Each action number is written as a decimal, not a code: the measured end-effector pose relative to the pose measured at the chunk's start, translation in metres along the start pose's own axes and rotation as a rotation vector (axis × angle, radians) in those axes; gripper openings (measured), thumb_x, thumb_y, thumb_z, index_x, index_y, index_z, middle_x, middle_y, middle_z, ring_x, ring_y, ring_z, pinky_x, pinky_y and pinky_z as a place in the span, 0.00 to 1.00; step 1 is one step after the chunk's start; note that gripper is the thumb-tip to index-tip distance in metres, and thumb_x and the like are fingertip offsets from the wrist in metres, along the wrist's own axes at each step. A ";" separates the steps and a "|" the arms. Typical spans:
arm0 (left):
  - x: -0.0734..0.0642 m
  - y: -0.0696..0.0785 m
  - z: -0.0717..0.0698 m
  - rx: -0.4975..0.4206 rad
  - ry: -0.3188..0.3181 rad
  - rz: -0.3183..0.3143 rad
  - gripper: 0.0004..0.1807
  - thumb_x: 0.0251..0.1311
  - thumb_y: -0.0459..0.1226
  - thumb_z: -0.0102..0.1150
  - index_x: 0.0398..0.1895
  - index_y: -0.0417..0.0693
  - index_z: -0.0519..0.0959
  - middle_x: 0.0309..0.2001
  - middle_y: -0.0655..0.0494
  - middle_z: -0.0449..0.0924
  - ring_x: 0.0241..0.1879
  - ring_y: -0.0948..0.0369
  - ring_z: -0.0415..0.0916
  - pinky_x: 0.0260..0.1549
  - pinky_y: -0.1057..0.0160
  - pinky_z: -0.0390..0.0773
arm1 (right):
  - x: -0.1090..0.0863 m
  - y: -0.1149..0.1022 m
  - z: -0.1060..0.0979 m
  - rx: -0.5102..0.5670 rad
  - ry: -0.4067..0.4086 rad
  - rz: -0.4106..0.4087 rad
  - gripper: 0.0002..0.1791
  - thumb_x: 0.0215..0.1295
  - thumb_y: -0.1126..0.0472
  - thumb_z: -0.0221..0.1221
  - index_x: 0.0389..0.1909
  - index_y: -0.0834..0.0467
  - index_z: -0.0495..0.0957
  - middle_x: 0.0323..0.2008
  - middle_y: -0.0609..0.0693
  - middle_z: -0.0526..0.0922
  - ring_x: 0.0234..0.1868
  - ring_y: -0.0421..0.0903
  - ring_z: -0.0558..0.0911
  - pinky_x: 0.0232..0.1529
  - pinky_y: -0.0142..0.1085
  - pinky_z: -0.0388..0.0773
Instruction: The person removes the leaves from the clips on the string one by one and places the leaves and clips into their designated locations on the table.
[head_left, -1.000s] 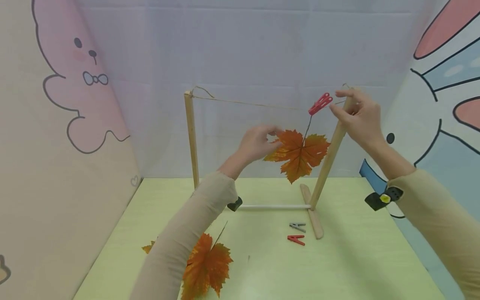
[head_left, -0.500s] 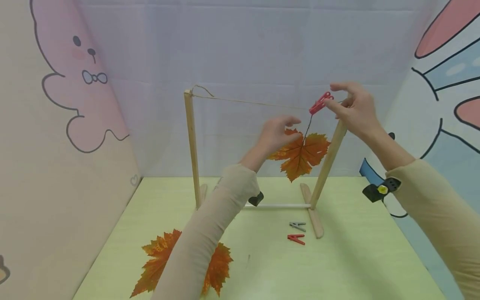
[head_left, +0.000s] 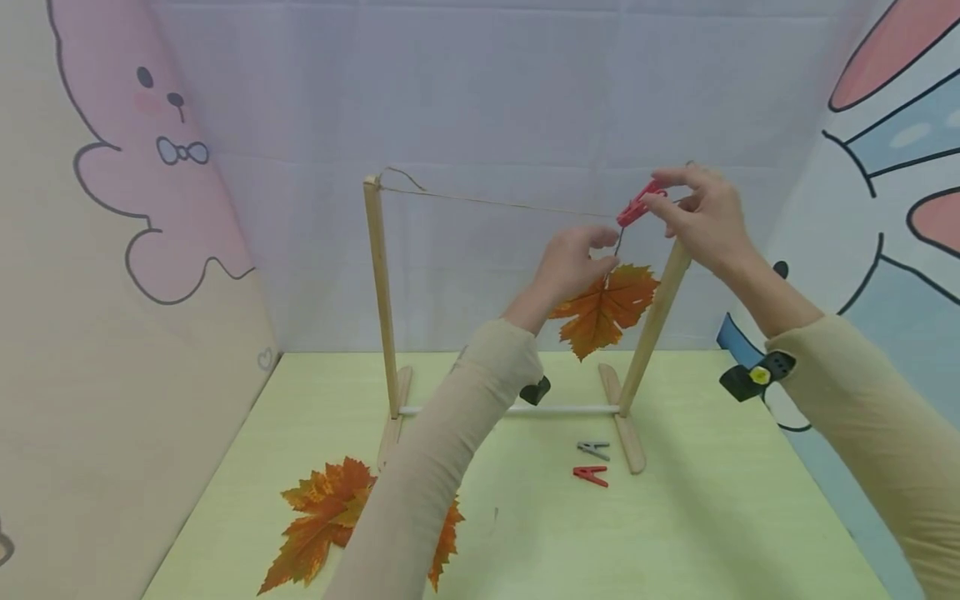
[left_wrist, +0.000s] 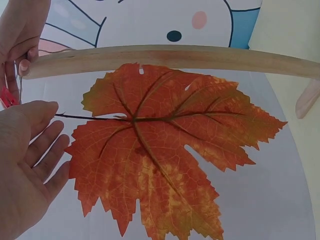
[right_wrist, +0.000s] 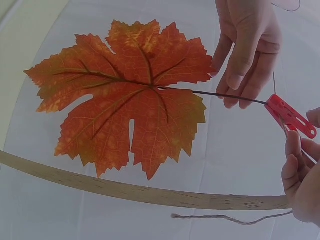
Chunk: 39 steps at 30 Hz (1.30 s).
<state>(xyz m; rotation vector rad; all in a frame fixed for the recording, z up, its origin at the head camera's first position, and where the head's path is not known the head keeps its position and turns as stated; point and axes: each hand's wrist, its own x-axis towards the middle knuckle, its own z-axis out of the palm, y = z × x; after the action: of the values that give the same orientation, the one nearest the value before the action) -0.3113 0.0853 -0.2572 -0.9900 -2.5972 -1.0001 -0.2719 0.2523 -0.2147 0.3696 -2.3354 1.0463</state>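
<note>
An orange maple-like artificial leaf (head_left: 607, 312) hangs by its dark stem from a red clothespin (head_left: 633, 210) on the thin string, near the right post. My right hand (head_left: 705, 212) pinches the clothespin's handle end between thumb and index finger. Beside the stem, my left hand (head_left: 573, 262) has thumb and fingers apart and relaxed. In the left wrist view the stem (left_wrist: 90, 117) runs past the left thumb tip. The right wrist view shows the clothespin (right_wrist: 290, 116) at the stem's end, with the right hand's fingers at its handles.
A wooden frame with a left post (head_left: 381, 300) and right post (head_left: 656, 325) carries the string (head_left: 495, 202). A grey clothespin (head_left: 593, 450) and another red clothespin (head_left: 591, 476) lie on the table (head_left: 712, 500). More leaves (head_left: 322, 517) lie at front left, partly behind the left sleeve.
My left hand has moved right and up, from the leaf's left edge to the stem. My right hand has moved left onto the red clothespin's handles.
</note>
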 end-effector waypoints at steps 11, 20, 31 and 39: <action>0.002 -0.001 0.004 0.026 -0.011 -0.015 0.11 0.60 0.40 0.55 0.45 0.49 0.78 0.42 0.59 0.81 0.42 0.66 0.76 0.44 0.71 0.70 | -0.001 0.002 0.000 0.040 -0.003 0.007 0.21 0.63 0.57 0.54 0.54 0.64 0.73 0.48 0.59 0.75 0.15 0.31 0.72 0.24 0.19 0.70; -0.005 -0.006 0.003 0.012 0.026 0.014 0.10 0.60 0.39 0.55 0.43 0.48 0.80 0.40 0.59 0.81 0.40 0.65 0.76 0.41 0.70 0.70 | -0.001 0.001 -0.002 0.086 -0.016 0.032 0.20 0.62 0.60 0.56 0.54 0.65 0.73 0.42 0.45 0.76 0.14 0.33 0.71 0.23 0.21 0.69; -0.009 -0.012 0.004 0.060 0.012 0.006 0.10 0.61 0.40 0.54 0.43 0.50 0.80 0.41 0.60 0.81 0.41 0.66 0.76 0.41 0.69 0.72 | -0.001 0.000 -0.005 0.075 0.010 0.036 0.18 0.60 0.60 0.58 0.49 0.65 0.76 0.41 0.43 0.73 0.12 0.41 0.67 0.19 0.23 0.67; -0.016 -0.019 0.004 0.117 0.013 0.013 0.10 0.61 0.40 0.54 0.43 0.50 0.80 0.42 0.61 0.81 0.41 0.66 0.76 0.41 0.70 0.72 | 0.001 -0.002 -0.007 0.047 0.104 0.037 0.18 0.59 0.57 0.58 0.47 0.63 0.78 0.30 0.36 0.76 0.11 0.40 0.61 0.16 0.25 0.63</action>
<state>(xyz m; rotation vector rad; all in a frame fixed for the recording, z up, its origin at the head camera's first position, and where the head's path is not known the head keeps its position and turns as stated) -0.3116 0.0689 -0.2764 -0.9666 -2.6015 -0.8382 -0.2692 0.2559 -0.2095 0.2834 -2.2368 1.1131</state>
